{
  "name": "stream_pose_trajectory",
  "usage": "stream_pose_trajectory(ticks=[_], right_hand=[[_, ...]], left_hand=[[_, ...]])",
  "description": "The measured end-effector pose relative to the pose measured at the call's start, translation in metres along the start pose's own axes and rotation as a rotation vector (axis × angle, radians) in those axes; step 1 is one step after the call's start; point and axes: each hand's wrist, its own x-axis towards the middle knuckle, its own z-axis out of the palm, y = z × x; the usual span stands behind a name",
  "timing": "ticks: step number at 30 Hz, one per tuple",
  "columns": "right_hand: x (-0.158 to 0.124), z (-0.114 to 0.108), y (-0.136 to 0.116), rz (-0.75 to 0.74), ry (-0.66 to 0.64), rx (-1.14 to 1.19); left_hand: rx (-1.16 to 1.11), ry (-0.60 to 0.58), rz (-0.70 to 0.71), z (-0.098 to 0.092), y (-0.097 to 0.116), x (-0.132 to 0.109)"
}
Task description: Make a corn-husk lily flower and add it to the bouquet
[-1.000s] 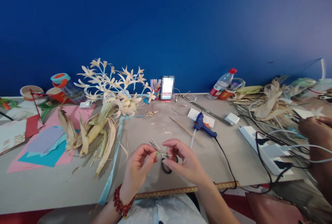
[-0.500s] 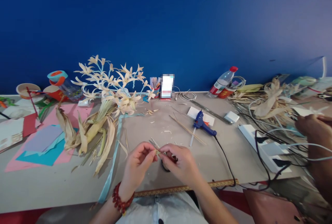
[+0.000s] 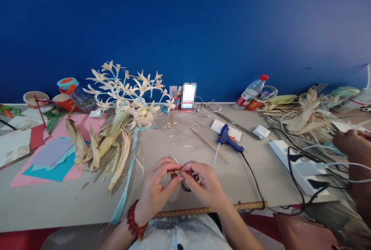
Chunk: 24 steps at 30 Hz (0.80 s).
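My left hand (image 3: 158,182) and my right hand (image 3: 204,182) meet near the table's front edge. Both are closed in a fingertip pinch on a small yellowish-green strip (image 3: 174,172), which looks like corn husk; the fingers cover most of it. Beneath the hands lie scissors with dark handles (image 3: 186,188), their blades pointing away from me and partly hidden. A light-blue ribbon (image 3: 127,182) runs along the table to the left of my left hand. Dried corn husks (image 3: 118,165) are heaped farther left.
Pale husk flowers (image 3: 136,103) on blue stems stand behind the husks. A blue glue gun (image 3: 227,138) lies right of centre, its cord trailing to the front edge. Farther right are a white power strip (image 3: 292,169) and another person's hand (image 3: 346,142). A bottle (image 3: 249,92) leans at the back.
My left fingers have shifted around the strip, with the thumb now lower and the fingers more spread over it. The whole view has slid slightly to the right.
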Motion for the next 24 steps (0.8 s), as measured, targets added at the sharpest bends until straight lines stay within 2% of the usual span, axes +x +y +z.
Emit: stream_pose_trajectory(ticks=[8,14,24], right_hand=[[-0.002,-0.004,-0.007,-0.106,-0.005,-0.19],[-0.001,-0.002,-0.01,-0.175,0.021,-0.29],[-0.002,-0.003,-0.008,-0.136,0.032,-0.249]], left_hand=[[0.23,0.034,0.106,0.001,0.006,0.001],[0.267,0.096,0.135,0.003,0.01,-0.001],[0.291,0.146,0.181,0.001,0.006,-0.002]])
